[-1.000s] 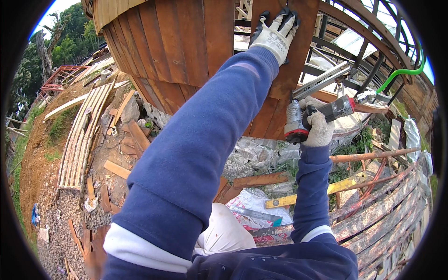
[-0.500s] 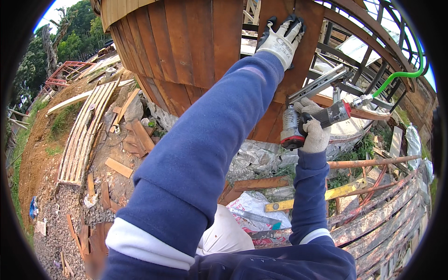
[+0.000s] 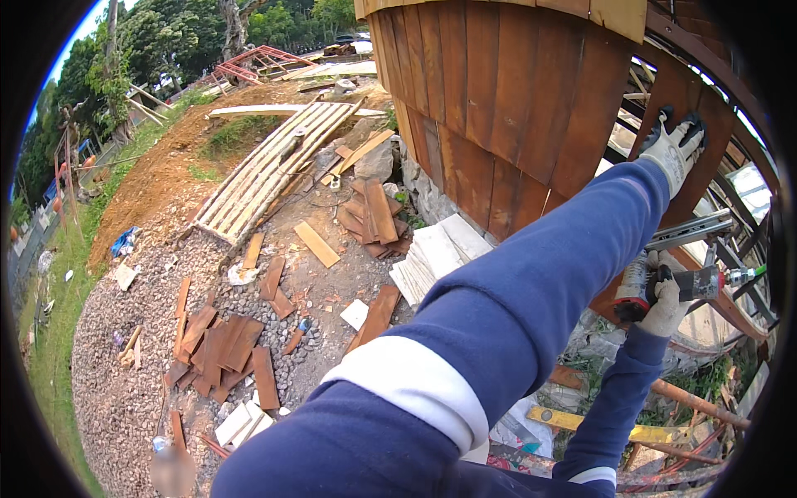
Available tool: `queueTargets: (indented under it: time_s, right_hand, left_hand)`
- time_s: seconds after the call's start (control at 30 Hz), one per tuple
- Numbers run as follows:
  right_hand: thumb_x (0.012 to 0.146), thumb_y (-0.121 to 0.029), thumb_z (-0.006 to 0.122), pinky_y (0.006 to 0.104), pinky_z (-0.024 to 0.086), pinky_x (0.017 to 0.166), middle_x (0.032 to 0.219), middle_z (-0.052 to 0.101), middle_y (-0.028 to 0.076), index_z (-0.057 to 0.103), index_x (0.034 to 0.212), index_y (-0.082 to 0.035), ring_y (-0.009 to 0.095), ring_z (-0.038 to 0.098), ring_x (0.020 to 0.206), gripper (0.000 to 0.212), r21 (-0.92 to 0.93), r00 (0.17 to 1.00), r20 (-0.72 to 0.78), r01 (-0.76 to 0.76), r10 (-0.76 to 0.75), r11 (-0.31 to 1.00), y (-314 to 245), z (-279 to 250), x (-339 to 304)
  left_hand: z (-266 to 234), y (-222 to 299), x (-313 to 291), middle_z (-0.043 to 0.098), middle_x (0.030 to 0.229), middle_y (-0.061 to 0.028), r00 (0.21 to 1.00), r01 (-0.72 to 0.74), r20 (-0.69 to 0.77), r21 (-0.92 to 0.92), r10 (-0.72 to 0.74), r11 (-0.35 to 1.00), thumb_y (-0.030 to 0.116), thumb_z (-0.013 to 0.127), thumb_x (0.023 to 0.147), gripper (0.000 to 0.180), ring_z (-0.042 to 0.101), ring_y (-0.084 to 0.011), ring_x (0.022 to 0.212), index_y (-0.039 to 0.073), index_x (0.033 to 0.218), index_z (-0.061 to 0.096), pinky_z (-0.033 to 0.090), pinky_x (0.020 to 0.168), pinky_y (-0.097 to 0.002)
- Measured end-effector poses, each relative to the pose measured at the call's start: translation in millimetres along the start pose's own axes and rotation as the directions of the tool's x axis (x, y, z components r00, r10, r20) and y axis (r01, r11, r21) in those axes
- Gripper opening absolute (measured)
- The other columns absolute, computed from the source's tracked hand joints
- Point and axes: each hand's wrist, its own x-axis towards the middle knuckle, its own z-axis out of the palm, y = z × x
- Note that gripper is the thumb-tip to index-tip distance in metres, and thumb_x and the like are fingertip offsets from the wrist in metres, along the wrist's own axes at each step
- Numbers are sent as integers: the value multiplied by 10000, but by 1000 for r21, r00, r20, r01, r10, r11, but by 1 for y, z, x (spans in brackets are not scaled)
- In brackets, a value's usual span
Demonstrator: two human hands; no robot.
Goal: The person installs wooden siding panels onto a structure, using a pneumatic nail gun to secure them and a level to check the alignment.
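My left hand [image 3: 672,158], in a white glove with dark fingertips, presses flat on a brown wooden board [image 3: 711,143] at the right, its fingers spread. The board stands upright against a dark curved metal frame, beside the wall of overlapping brown boards [image 3: 498,75]. Below it, my right hand [image 3: 664,309], in a pale knitted glove, grips the handle of a pneumatic nail gun [image 3: 701,285]. The gun's long metal magazine [image 3: 691,230] points up along the lower part of the board. A green air hose [image 3: 760,271] joins the gun at the right.
Loose brown boards [image 3: 224,344] lie on the gravel at the lower left. A slatted wooden panel [image 3: 270,170] rests on the dirt behind them. White slabs [image 3: 440,253] lean near the wall's stone base. A yellow spirit level [image 3: 614,426] and rusty pipes [image 3: 697,402] are below my right arm.
My view has swung left, so the wall, both hands and the nail gun now appear farther right. My left hand stays on the board and my right hand keeps hold of the gun.
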Motion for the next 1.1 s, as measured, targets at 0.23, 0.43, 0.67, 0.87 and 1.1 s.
queueTargets:
  time_s: [0.23, 0.43, 0.67, 0.87, 1.1]
  right_hand:
    - [843, -65, 560, 258, 495, 701, 1134, 681, 118, 644, 1251, 52, 132, 604, 827, 432, -118, 992, -3, -124, 124, 985, -12, 9, -13]
    - [806, -4, 565, 217, 458, 640, 1147, 713, 132, 657, 1248, 62, 106, 609, 796, 456, -384, 988, 42, -121, 148, 915, -39, -47, -48]
    - [732, -124, 543, 495, 522, 1045, 1267, 616, 250, 635, 1078, 58, 348, 669, 1109, 401, 23, 996, 85, 0, -2, 1000, -91, -10, -38]
    - [793, -91, 473, 544, 494, 1101, 1303, 603, 296, 585, 1234, 128, 406, 610, 1210, 504, 358, 997, 21, 67, -80, 931, -148, 19, 69]
    - [905, -122, 509, 404, 625, 900, 1076, 721, 179, 614, 1085, 10, 257, 728, 994, 246, 488, 991, -49, 134, -126, 862, -187, 63, 151]
  left_hand:
    - [9, -22, -6, 163, 1730, -70, 996, -42, 77, 69, 36, 997, 261, 424, 1039, 603, 193, -339, 1574, 182, 1626, 306, 137, 1203, -716]
    - [-62, -22, -15, 142, 1718, -169, 974, -50, 185, -403, 135, 914, 445, 656, 946, 871, 168, -380, 1575, 100, 1633, 246, 172, 1251, -603]
    - [-91, 2, -207, 357, 1608, -219, 969, 239, 223, -712, -110, 660, 355, 756, 890, 838, 375, -381, 1476, 54, 1567, 363, 332, 1210, -467]
    - [-79, 76, -470, 674, 1301, -197, 584, 787, 795, -503, -164, 358, 320, 763, 892, 558, 656, -336, 1202, 27, 1346, 625, 510, 1031, -400]
    - [-109, 107, -620, 736, 1177, -161, 241, 954, 944, -189, -224, 231, 444, 691, 932, 478, 692, -337, 1112, 100, 1264, 703, 529, 977, -405]
